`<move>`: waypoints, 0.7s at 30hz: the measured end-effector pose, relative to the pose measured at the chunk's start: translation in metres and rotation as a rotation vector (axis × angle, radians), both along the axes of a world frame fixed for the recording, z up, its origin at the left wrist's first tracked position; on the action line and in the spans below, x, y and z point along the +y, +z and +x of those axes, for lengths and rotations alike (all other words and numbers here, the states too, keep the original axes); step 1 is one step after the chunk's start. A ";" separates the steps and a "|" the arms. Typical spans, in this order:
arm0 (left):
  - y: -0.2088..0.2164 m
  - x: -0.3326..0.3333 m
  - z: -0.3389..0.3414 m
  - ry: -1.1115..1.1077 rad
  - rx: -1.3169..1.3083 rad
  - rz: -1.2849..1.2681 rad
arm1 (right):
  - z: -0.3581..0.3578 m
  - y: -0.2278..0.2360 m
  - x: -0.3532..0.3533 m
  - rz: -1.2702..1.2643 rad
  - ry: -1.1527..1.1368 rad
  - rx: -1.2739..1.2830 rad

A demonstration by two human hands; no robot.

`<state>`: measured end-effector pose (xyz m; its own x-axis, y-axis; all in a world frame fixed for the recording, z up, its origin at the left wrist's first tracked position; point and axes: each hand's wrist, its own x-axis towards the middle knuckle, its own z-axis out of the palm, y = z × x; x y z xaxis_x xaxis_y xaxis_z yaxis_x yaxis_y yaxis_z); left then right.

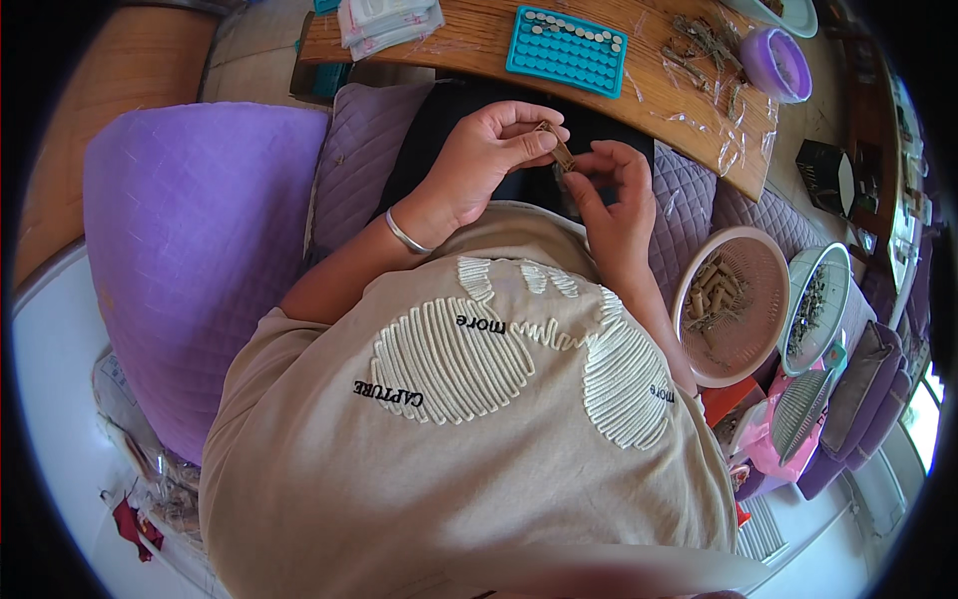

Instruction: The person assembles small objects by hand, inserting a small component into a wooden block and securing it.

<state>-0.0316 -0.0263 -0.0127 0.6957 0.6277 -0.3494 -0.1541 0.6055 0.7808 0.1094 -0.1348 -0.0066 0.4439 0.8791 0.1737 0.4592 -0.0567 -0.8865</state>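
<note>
In front of my belly, both hands meet at a small, brown, tube-like piece that looks like dried bark or stem. My left hand, with a silver bangle at the wrist, pinches its upper end between thumb and fingers. The thumb and a finger of my right hand close on its lower end. The piece slants down to the right. Whether it is hollow or split along its length is too small to tell.
Across the wooden table lie a teal compartment tray with white round pieces, white packets, dried stems and a purple bowl. At my right stand a pink basket of tan pieces and a pale green basket.
</note>
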 end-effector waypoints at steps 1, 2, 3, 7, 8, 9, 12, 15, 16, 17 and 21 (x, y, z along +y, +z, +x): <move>0.001 0.000 -0.001 -0.001 0.010 0.036 | -0.001 -0.002 -0.002 -0.061 -0.027 0.160; 0.001 0.000 -0.001 -0.001 0.020 0.072 | 0.000 -0.005 -0.003 -0.061 -0.027 0.160; 0.001 0.000 -0.001 -0.001 0.020 0.072 | 0.002 -0.007 -0.005 -0.042 -0.029 0.175; 0.001 -0.002 -0.002 -0.017 0.029 0.108 | 0.002 0.001 -0.005 -0.067 -0.048 0.192; 0.002 -0.003 -0.002 -0.017 0.023 0.095 | 0.001 0.001 -0.005 -0.065 -0.048 0.191; 0.002 -0.004 -0.003 -0.017 0.023 0.096 | 0.001 0.000 -0.005 -0.042 -0.025 0.130; 0.004 -0.004 -0.004 -0.004 0.017 0.074 | -0.001 0.002 -0.005 -0.031 -0.011 0.137; 0.004 -0.003 -0.005 0.001 -0.018 0.030 | 0.001 -0.002 -0.004 -0.017 0.002 0.201; 0.005 -0.002 -0.005 0.010 -0.023 0.021 | 0.002 -0.004 -0.004 0.011 0.024 0.194; 0.005 -0.002 -0.005 0.018 -0.028 0.012 | 0.001 -0.006 -0.005 0.010 0.024 0.194; 0.004 -0.002 -0.005 0.034 -0.032 -0.003 | -0.002 -0.006 -0.005 0.009 -0.005 0.205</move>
<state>-0.0363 -0.0281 -0.0086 0.6850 0.6501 -0.3288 -0.1998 0.6016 0.7734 0.1073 -0.1396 -0.0126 0.4755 0.8754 0.0873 0.2690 -0.0502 -0.9618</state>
